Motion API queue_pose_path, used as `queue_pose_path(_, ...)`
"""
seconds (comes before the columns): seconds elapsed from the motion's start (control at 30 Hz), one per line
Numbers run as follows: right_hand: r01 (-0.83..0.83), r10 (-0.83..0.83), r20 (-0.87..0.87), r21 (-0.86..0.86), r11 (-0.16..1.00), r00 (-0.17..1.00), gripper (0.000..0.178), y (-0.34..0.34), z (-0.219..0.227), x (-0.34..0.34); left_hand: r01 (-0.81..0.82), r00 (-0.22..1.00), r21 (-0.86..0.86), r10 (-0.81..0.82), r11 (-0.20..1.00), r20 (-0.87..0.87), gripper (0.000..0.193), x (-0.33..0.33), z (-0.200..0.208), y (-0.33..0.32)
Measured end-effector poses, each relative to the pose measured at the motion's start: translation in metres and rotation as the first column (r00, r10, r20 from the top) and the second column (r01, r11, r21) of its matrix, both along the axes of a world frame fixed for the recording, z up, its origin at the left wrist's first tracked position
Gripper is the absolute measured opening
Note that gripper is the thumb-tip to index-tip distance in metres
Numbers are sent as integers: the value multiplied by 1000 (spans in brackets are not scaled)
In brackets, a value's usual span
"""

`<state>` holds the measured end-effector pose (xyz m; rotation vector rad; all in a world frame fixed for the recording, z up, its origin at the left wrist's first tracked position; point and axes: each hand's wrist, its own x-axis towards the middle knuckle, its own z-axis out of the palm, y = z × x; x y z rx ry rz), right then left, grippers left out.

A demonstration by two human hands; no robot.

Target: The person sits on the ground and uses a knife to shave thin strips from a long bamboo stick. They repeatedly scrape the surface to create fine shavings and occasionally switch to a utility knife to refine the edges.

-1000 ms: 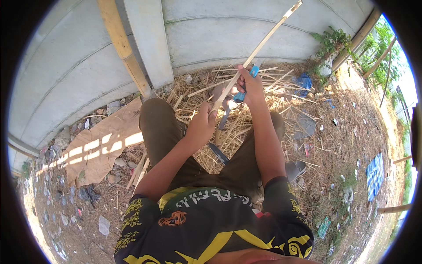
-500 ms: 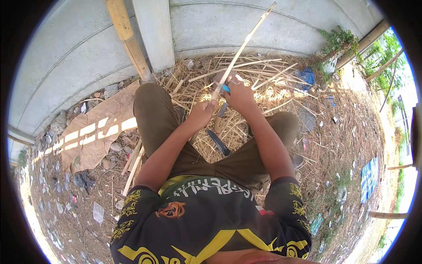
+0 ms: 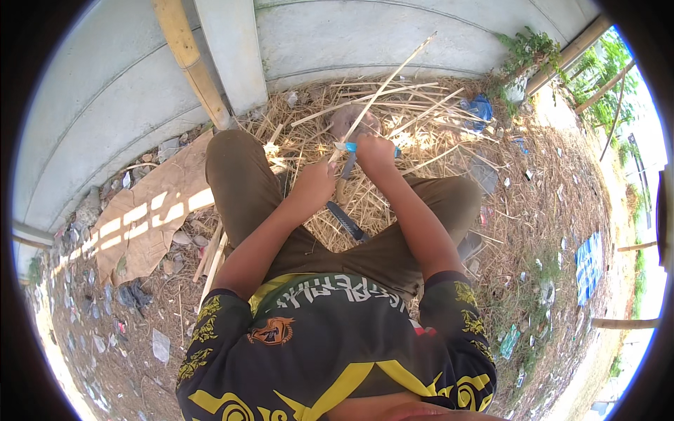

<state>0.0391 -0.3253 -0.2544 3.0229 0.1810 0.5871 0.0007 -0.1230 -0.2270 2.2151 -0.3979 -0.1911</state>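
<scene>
Plainly the person was partway through paring a strip of bamboo. The right hand (image 3: 374,151) was clenched around a knife with a blue handle (image 3: 351,147), its dark blade angled down toward the lap. The left hand (image 3: 314,186) was closed on the lower end of a long, thin, pale bamboo strip (image 3: 382,91), which ran from that hand up past the knife and out over the litter toward the grey concrete wall (image 3: 365,38). Judging by this grip, the next stroke would call for a steady hold on the strip and the blade kept clear of the left fingers. A dark flat sheath-like bar (image 3: 345,221) lay between the knees. Around them lay a heap of dry bamboo splints and straw (image 3: 393,105). No container showed anywhere nearby, only a torn sheet of brown cardboard (image 3: 151,214) at the left.
</scene>
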Motion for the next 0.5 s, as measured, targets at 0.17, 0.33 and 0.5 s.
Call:
queue_pose_path(0.17,154,-150,-91,34,988,984,3,-5,12,8,39,996,75,-45,996,81,36,-14,12,6)
queue_pose_path(0.33,252,-247,-164,15,968,955,9,-37,12,10,49,998,133,-55,990,43,34,-54,23,12)
queue_pose_path(0.5,315,-316,-139,-25,949,939,8,-72,9,19,104,995,264,-101,959,-23,32,-84,59,38)
